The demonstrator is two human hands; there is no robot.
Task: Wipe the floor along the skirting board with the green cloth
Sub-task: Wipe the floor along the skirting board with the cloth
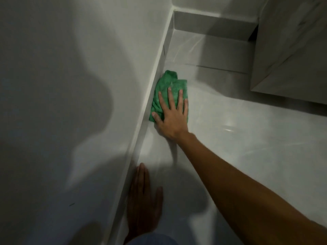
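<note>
The green cloth [168, 87] lies crumpled on the pale glossy floor [230, 138], its left edge against the white skirting board [141, 121]. My right hand [170, 117] presses flat on the cloth's near half, fingers spread, arm stretched in from the lower right. My left hand [143, 200] rests flat on the floor in shadow, close to the skirting board, holding nothing.
A white wall [62, 85] rises on the left. The skirting board runs to a corner [174, 20] at the top. A pale cabinet [290, 50] stands at the upper right above the floor. A blue-clad knee [152, 240] shows at the bottom edge.
</note>
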